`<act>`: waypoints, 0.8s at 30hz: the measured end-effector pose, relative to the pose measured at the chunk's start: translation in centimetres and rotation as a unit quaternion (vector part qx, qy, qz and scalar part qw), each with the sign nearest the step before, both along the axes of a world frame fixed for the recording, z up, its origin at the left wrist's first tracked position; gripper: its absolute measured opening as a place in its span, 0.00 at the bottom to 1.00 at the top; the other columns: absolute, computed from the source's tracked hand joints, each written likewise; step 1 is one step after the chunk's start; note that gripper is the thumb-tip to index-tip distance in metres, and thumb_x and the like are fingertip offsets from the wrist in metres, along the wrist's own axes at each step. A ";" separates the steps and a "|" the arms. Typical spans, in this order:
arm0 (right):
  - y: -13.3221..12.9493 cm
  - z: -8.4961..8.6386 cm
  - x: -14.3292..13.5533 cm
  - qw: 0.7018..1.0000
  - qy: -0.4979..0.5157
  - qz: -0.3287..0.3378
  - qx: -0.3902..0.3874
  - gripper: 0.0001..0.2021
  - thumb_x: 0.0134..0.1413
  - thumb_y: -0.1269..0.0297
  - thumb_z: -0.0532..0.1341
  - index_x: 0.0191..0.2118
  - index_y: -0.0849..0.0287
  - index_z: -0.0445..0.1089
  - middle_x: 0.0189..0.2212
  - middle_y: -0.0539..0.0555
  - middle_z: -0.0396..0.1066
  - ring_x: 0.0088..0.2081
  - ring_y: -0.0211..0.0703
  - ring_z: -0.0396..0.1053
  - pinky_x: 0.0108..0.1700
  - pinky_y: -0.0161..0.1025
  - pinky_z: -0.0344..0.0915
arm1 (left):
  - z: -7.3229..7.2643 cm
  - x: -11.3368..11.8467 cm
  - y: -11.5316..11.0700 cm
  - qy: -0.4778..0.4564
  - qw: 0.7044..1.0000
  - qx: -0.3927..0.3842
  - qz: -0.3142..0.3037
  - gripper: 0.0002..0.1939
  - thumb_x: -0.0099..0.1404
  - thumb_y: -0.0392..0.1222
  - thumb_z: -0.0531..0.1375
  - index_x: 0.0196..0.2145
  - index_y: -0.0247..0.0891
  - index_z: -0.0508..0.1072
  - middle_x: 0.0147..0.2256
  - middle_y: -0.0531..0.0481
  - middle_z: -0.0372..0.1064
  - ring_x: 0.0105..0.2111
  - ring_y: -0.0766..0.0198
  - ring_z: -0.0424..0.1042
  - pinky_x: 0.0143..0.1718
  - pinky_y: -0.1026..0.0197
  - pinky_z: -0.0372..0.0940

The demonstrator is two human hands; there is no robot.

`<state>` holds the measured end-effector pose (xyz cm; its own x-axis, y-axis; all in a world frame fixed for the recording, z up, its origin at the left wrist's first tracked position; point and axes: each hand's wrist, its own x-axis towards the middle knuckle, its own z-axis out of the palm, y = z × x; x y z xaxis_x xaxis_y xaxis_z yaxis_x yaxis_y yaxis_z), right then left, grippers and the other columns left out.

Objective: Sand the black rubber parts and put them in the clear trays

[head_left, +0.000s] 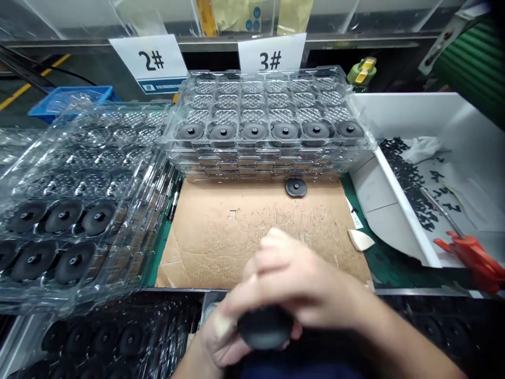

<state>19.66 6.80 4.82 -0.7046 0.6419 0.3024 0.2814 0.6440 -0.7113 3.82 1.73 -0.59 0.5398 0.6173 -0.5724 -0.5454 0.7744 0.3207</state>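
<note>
At the bottom middle, my left hand (pixel 223 337) is closed around a black, round-cornered disc-like part (pixel 266 327), its smooth side towards me. My right hand (pixel 290 276) is curled just above the part's far edge, slightly smeared by motion. Whatever its fingers may hold is hidden. A similar black part with a small central stub (pixel 295 187) lies alone on the cardboard sheet (pixel 221 237), beyond my hands.
A stack of clear trays (pixel 252 152) stands behind the cardboard, black parts in its front row. More part-filled trays (pixel 79 210) are at left. On the right, a white bin (pixel 394 200) holds small black scraps; orange-handled pliers (pixel 469 252) rest at its edge, near a white wedge (pixel 360 240).
</note>
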 end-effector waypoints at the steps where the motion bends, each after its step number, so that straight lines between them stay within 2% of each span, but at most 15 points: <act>1: 0.4 -0.8 0.4 0.998 0.000 -0.058 -0.029 0.11 0.60 0.67 0.53 0.45 0.52 0.68 0.34 0.47 0.71 0.34 0.35 0.65 0.39 0.37 0.57 | -0.1 -0.1 0.1 -0.032 0.999 -0.011 -0.025 0.11 0.49 0.39 0.66 0.32 0.33 0.76 0.27 0.45 0.75 0.28 0.54 0.75 0.24 0.62 0.71; 3: 1.0 -3.1 1.4 0.971 -0.052 -0.216 -0.089 0.12 0.58 0.69 0.53 0.46 0.52 0.68 0.37 0.49 0.72 0.37 0.39 0.67 0.40 0.38 0.60 | -0.1 -0.5 0.3 -0.108 0.992 -0.022 -0.057 0.18 0.48 0.37 0.66 0.39 0.37 0.75 0.34 0.45 0.76 0.31 0.55 0.76 0.27 0.62 0.71; 4: 1.0 -4.5 2.0 0.952 -0.083 -0.269 -0.117 0.13 0.57 0.69 0.54 0.46 0.52 0.68 0.39 0.50 0.72 0.38 0.40 0.68 0.40 0.38 0.62 | -0.1 -0.7 0.4 -0.136 0.989 -0.019 -0.055 0.20 0.49 0.35 0.66 0.42 0.40 0.73 0.36 0.46 0.76 0.33 0.56 0.76 0.30 0.63 0.71; 6: 0.3 -7.7 2.8 0.934 -0.121 -0.298 -0.154 0.14 0.57 0.68 0.54 0.47 0.51 0.68 0.40 0.52 0.71 0.39 0.42 0.69 0.40 0.39 0.66 | -0.1 -1.2 0.6 -0.172 0.984 -0.002 -0.039 0.19 0.52 0.35 0.64 0.44 0.41 0.73 0.40 0.46 0.75 0.37 0.57 0.75 0.34 0.63 0.71; 9: -2.3 -12.2 2.7 0.920 -0.132 -0.345 -0.128 0.18 0.58 0.68 0.52 0.54 0.53 0.62 0.45 0.57 0.65 0.45 0.47 0.66 0.45 0.48 0.65 | -0.6 -1.8 0.7 -0.186 0.982 0.014 -0.015 0.21 0.51 0.40 0.66 0.45 0.40 0.72 0.43 0.45 0.73 0.40 0.55 0.73 0.36 0.63 0.70; 12: -4.9 -15.1 1.8 0.905 -0.135 -0.392 -0.090 0.21 0.57 0.64 0.53 0.57 0.54 0.57 0.53 0.62 0.55 0.53 0.55 0.57 0.50 0.57 0.59 | -1.3 -2.2 0.6 -0.190 0.982 0.016 -0.002 0.27 0.49 0.47 0.66 0.47 0.40 0.71 0.46 0.44 0.71 0.44 0.52 0.72 0.38 0.62 0.70; 14: -5.3 -15.8 1.5 0.903 -0.134 -0.401 -0.080 0.22 0.55 0.62 0.56 0.56 0.54 0.59 0.55 0.62 0.52 0.53 0.57 0.56 0.50 0.57 0.58 | -1.8 -2.4 0.6 -0.187 0.982 0.016 0.010 0.28 0.49 0.50 0.65 0.48 0.41 0.70 0.47 0.44 0.70 0.46 0.51 0.70 0.40 0.60 0.69; 16: -4.4 -15.5 1.5 0.901 -0.126 -0.409 -0.076 0.18 0.57 0.63 0.54 0.53 0.55 0.63 0.53 0.62 0.55 0.51 0.55 0.59 0.49 0.55 0.60 | -2.0 -2.4 0.5 -0.177 0.984 0.011 0.028 0.27 0.50 0.51 0.64 0.48 0.41 0.70 0.49 0.45 0.69 0.47 0.51 0.69 0.43 0.59 0.68; 20: -2.0 -13.3 1.7 0.909 -0.088 -0.399 -0.082 0.13 0.60 0.66 0.50 0.47 0.57 0.67 0.41 0.58 0.65 0.43 0.46 0.66 0.45 0.46 0.64 | -2.0 -2.2 0.6 -0.140 0.987 -0.001 0.081 0.24 0.52 0.50 0.63 0.47 0.43 0.71 0.51 0.46 0.68 0.51 0.51 0.65 0.50 0.56 0.62; 24: -3.0 -12.1 0.6 0.925 -0.048 -0.362 -0.099 0.14 0.59 0.66 0.52 0.50 0.57 0.63 0.42 0.57 0.68 0.43 0.44 0.67 0.44 0.42 0.65 | -1.8 -1.9 0.5 -0.084 0.987 -0.001 0.139 0.22 0.54 0.47 0.62 0.47 0.44 0.70 0.49 0.47 0.69 0.51 0.53 0.65 0.52 0.56 0.60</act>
<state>20.31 3.83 -7.24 -0.0844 0.9927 0.0862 0.6558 0.1204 -0.7453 1.92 2.21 -2.38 0.4364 0.7538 -0.4912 -0.7827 0.5874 0.2060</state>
